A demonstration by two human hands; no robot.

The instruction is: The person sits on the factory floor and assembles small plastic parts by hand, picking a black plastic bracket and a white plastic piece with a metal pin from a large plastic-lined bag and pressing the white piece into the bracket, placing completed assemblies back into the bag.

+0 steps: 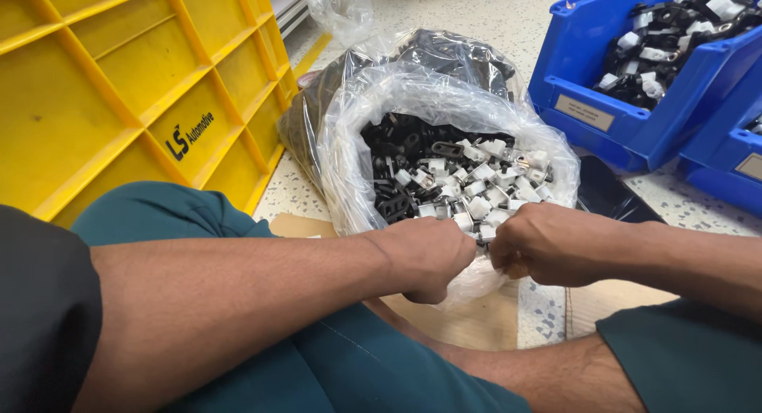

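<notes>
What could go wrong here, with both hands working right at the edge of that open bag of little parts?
1. Both hands, left and right, press together at the near rim of the thin clear bag; the plastic could tear or sag.
2. The black and white parts are heaped near that rim, so some might spill onto the speckled floor.
3. Loose pieces could roll under the yellow crate.

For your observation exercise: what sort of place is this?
Probably a factory or parts warehouse floor: a clear plastic bag of small black and white parts, blue storage bins holding similar parts, and a yellow plastic crate.
</notes>
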